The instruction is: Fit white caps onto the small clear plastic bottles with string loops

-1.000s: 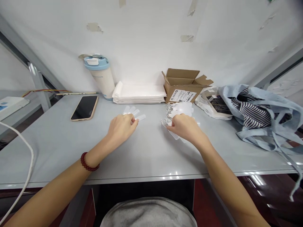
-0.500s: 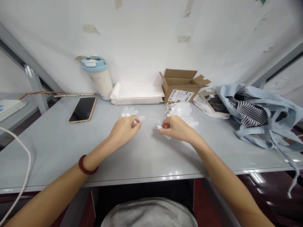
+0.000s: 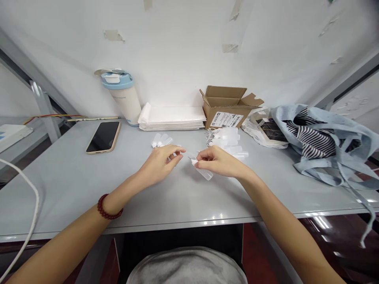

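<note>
My right hand pinches a small translucent squeeze bottle near its white neck. A thin needle-like tip points left from the neck, and the body slants down to the right, just over the table. My left hand is to the left of that tip, thumb and fingers apart, with nothing clearly visible between them. Behind it lie several small translucent bottles, partly covered by the hand. A larger pile of similar bottles, with thin tips at the left end, lies beyond my right hand.
On the grey table stand a blue-lidded tumbler, a stack of white envelopes and an open cardboard box. A phone lies at left. At right are a plastic bag and a blue cloth bag.
My left hand has moved right, and its fingers have parted. The bottle in my right hand has swung so that more of its body shows below the fingers.
</note>
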The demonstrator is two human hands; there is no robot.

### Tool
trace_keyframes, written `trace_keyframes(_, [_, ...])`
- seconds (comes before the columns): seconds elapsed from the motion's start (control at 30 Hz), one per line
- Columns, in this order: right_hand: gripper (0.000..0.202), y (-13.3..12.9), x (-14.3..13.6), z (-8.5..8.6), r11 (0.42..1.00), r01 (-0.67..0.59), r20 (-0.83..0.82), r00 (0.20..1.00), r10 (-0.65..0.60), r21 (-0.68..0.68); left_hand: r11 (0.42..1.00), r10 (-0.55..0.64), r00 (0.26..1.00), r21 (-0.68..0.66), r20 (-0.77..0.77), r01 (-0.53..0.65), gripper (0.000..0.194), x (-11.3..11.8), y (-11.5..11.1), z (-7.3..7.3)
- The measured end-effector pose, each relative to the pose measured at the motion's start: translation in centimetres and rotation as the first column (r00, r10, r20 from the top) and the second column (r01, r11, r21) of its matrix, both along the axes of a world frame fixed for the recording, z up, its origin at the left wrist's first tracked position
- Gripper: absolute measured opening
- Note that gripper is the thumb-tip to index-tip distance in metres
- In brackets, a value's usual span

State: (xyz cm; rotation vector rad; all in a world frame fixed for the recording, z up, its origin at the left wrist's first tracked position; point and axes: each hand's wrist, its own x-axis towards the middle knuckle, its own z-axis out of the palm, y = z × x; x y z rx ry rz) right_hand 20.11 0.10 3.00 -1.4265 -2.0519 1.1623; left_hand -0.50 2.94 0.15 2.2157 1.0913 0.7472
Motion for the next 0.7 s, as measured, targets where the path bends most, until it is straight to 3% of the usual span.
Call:
trace_keyframes(0.4, [0.024, 0.50, 0.36, -0.39, 0.998, 0.046, 0.045, 0.998, -0.048, 0.051, 0.998, 0.021, 1.000, 0.052, -0.012, -0.020, 0.026, 0.21, -0.79, 0.93])
trace_keyframes(0.57, [0.022, 0.62, 0.42, -0.66, 0.993, 0.058, 0.072, 0.995, -0.065, 0.102, 1.000, 0.014, 1.000, -0.027, 0.026, -0.014, 0.024, 0.20, -0.66, 1.02])
trace_keyframes(0.7, [0.018, 0.55, 0.33, -0.61, 0.993, 0.008, 0.028, 1.000, -0.011, 0.121, 0.979, 0.056, 0.990, -0.201, 0.132, -0.028, 0.022, 0.09, -0.23, 0.77])
